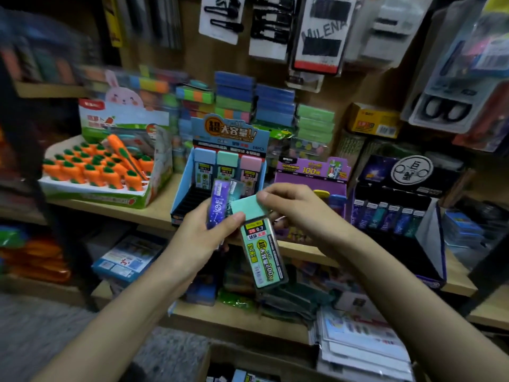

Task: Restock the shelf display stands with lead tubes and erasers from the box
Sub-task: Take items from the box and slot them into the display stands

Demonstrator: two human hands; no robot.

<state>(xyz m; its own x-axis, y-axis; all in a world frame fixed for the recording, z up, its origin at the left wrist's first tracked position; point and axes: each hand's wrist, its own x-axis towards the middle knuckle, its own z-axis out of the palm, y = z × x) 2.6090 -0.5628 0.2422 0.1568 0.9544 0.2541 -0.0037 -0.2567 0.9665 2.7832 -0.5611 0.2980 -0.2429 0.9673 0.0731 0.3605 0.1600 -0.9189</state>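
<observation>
From the head camera, we see both hands raised in front of the middle shelf (161, 213). The left hand (202, 238) is curled round a small bundle of purple lead tubes (220, 198), and its thumb lies against the lower edge of the mint cap of a green lead tube (261, 252). The right hand (300, 208) pinches that same cap between thumb and fingers, so the tube hangs tilted below both hands, label towards us.

Just behind the hands stands the blue display stand (184, 186). Its back row holds one blue-capped, one green-capped and one pink-capped tube, while the dark slots in front are bare. To the right, the dark display stand (410, 172) carries a row of purple tubes like those in the left hand. To the left sit the carrot erasers (96, 169) in their own tray. At the bottom edge, the box (206, 365) shows only in part, with what look like more tubes inside.

We judge the step to be sorting the handful, separating the green tube from the purple ones before shelving. The next move seems to call for the right hand to take the tube's full weight, turn it upright with the cap on top, and slide it into a free slot ahead of the green-capped one. The purple tubes likely belong in the dark stand.
</observation>
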